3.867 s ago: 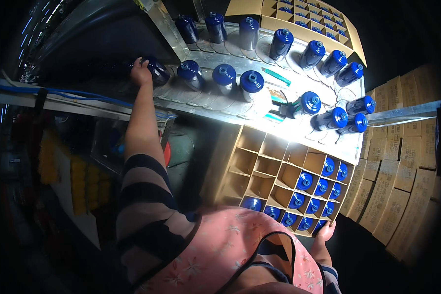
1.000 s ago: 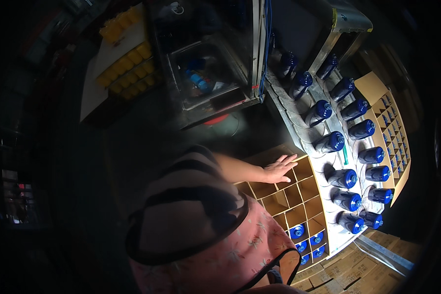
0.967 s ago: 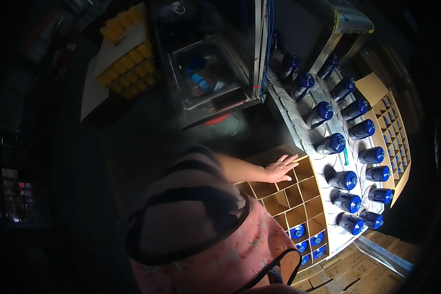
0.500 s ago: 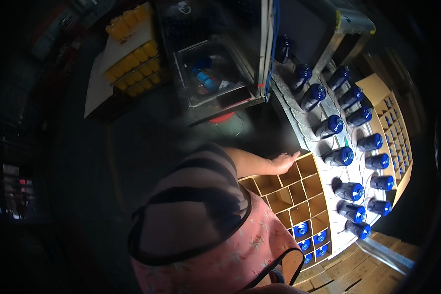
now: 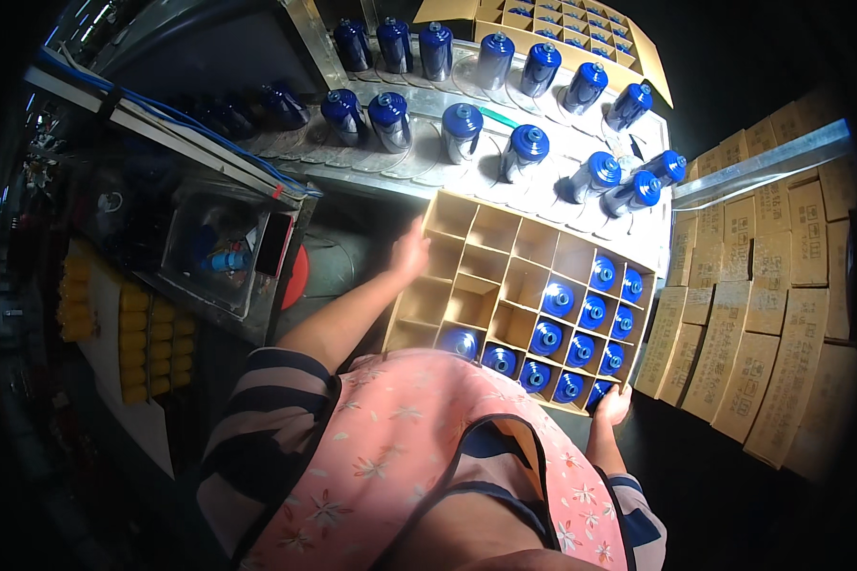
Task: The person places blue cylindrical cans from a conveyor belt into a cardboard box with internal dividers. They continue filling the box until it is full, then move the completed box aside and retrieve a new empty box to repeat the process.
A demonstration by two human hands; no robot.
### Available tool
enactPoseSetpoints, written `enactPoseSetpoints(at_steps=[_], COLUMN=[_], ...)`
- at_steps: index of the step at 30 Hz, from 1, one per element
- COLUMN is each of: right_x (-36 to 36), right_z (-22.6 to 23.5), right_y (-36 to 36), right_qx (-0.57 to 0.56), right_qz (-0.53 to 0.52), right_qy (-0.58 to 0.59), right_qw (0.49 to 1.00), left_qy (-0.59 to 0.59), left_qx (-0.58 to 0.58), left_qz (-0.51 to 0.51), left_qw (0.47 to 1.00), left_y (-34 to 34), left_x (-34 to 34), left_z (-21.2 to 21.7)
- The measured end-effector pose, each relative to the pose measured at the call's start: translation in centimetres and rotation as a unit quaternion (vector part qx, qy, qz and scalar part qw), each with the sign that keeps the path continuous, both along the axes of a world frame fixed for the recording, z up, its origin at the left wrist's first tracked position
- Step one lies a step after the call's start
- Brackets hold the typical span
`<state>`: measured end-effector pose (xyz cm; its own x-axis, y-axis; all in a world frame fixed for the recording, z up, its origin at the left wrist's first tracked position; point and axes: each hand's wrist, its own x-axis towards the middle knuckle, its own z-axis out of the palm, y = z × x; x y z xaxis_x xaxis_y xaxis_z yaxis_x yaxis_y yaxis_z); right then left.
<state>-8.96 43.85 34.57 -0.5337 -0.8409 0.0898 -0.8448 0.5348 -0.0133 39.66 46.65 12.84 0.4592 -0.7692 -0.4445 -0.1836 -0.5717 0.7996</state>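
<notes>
Open box (image 5: 493,229) btwn L hand (image 5: 411,254), left edge, R hand (image 5: 616,406), near-right corner

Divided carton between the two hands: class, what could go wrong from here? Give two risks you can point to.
First, the carton may tip toward the right hand: most of its blue bottles sit on that side, few toward the left hand. Second, if the carton shifts, its far edge could perhaps knock the standing bottles on the bright worktop.
</notes>
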Motion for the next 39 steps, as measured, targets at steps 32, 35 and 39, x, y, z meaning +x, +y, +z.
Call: enactPoseSetpoints(at_steps=[32, 35, 39], right_x=[29.0, 29.5, 30.5], right_z=[5.3, 5.5, 5.3], right_y=[4.9, 6.2, 7.8], right_qx=[0.085, 0.083, 0.075], right_qz=[0.311, 0.304, 0.295], right_qy=[-0.062, -0.069, -0.076], right_qw=[0.945, 0.946, 0.949], left_qy=[-0.034, -0.149, -0.059], left_qx=[-0.235, -0.310, -0.257], left_qz=[-0.158, -0.167, -0.318], left_qw=[0.958, 0.924, 0.911], left_y=[29.6, 30.3, 31.8], left_x=[11.7, 12.0, 13.3], left_z=[17.9, 18.2, 17.6])
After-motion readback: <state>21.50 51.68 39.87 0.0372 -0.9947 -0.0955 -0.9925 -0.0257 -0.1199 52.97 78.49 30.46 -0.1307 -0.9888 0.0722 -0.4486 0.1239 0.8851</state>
